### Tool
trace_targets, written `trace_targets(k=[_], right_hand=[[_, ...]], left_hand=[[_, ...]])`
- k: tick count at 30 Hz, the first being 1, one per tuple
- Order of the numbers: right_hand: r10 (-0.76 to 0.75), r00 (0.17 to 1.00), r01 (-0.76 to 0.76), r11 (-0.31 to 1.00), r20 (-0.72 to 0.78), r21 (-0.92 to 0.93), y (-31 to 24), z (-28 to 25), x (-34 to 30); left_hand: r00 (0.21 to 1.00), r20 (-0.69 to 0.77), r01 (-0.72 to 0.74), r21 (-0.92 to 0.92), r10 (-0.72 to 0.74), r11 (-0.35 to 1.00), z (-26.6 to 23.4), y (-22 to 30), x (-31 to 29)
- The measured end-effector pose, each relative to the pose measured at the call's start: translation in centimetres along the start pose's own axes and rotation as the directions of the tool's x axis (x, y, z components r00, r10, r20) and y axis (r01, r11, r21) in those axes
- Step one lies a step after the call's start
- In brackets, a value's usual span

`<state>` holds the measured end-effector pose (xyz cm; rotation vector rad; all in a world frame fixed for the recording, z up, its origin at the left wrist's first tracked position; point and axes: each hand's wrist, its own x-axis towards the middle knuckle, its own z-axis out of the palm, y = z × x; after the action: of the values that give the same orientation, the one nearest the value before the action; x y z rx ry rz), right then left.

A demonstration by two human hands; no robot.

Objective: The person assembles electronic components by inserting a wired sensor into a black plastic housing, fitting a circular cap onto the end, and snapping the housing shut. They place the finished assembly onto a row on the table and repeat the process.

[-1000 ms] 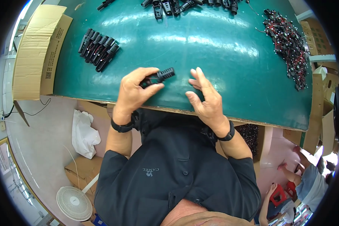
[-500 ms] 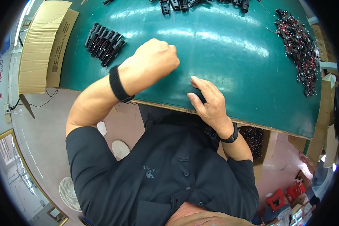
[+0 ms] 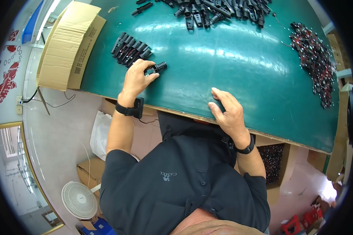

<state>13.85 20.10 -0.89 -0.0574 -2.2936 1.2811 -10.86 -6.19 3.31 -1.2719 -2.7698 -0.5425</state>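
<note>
A person's left hand (image 3: 137,76) holds a black ribbed part (image 3: 161,67) between thumb and fingers, just beside a row of similar black parts (image 3: 131,50) on the green table (image 3: 192,82). From where I stand, I can't tell whether it touches the tabletop. The right hand (image 3: 232,112) curves loosely near the table's front edge, thumb and fingertips slightly apart.

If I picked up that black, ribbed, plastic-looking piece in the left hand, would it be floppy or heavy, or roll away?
The black, ribbed, plastic-looking piece is probably stiff: its end sticks out past the fingers without drooping. It's likely light, as only the left hand grips it. It might roll a bit, because that end looks rounded.
</note>
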Motion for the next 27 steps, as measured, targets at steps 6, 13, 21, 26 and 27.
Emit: trace_targets(k=[6,13,21,26,27], right_hand=[[0.022,0.999,-0.023,1.0,0.033,0.006,-0.1,-0.1,0.2],[0.044,0.998,-0.045,0.999,0.045,0.013,-0.4,0.0,0.4],[0.0,0.985,0.016,0.996,0.171,-0.089,-1.0,-1.2,1.6],[0.003,0.942,0.041,0.992,0.337,-0.123,-1.5,-1.9,5.3],[-0.039,0.936,0.095,0.985,0.35,-0.144,-1.1,-1.9,6.6]], left_hand=[[0.948,-0.297,0.143,0.073,-0.115,0.987,1.5,-1.6,-0.9],[0.921,-0.337,0.232,0.067,-0.197,0.97,0.9,-2.7,-0.3],[0.911,-0.374,0.216,0.078,-0.173,0.973,0.8,-2.7,0.6],[0.93,-0.296,0.24,0.039,-0.219,0.97,0.4,-3.1,0.5],[0.927,-0.304,0.237,0.028,-0.218,0.971,0.5,-3.0,0.4]])
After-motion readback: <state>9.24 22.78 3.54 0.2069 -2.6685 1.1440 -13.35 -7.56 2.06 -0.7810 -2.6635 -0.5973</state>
